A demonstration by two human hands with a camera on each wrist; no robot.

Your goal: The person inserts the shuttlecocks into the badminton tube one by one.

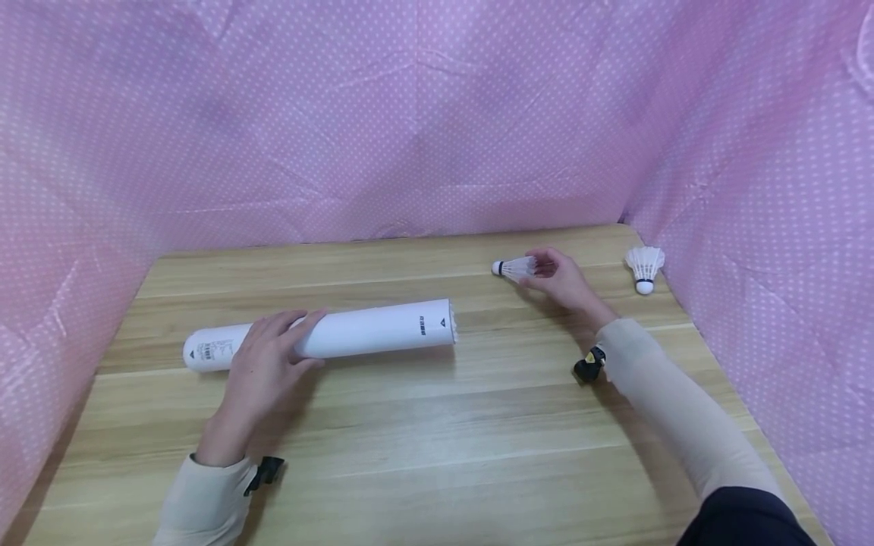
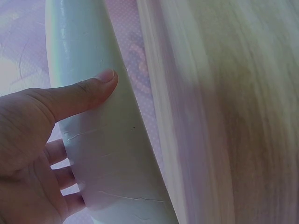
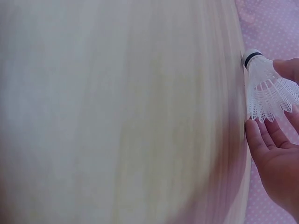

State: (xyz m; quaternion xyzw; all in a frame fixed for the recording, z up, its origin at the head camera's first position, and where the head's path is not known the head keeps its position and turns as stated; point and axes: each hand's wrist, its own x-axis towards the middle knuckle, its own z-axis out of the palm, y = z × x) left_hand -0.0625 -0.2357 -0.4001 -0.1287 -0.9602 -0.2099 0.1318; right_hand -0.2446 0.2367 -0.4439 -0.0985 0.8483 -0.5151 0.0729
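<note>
My left hand (image 1: 261,369) grips a long white shuttlecock tube (image 1: 382,331) that lies sideways, its right end facing the middle of the table. White feathery edges show at that right end. In the left wrist view, the thumb (image 2: 96,88) lies across the smooth tube wall and the other fingers go round behind it. Farther back on the right, my right hand (image 1: 565,285) holds a white shuttlecock (image 1: 517,268) by its skirt, with the cork pointing left. The right wrist view shows the netted skirt (image 3: 271,95) between thumb and fingers, and a black band near the cork.
Another white shuttlecock (image 1: 645,267) rests near the table's right edge, cork toward me, to the right of my right hand. Pink dotted cloth (image 1: 410,121) hangs behind the wooden table (image 1: 437,455) and along both sides. Each wrist wears a small black device (image 1: 589,366).
</note>
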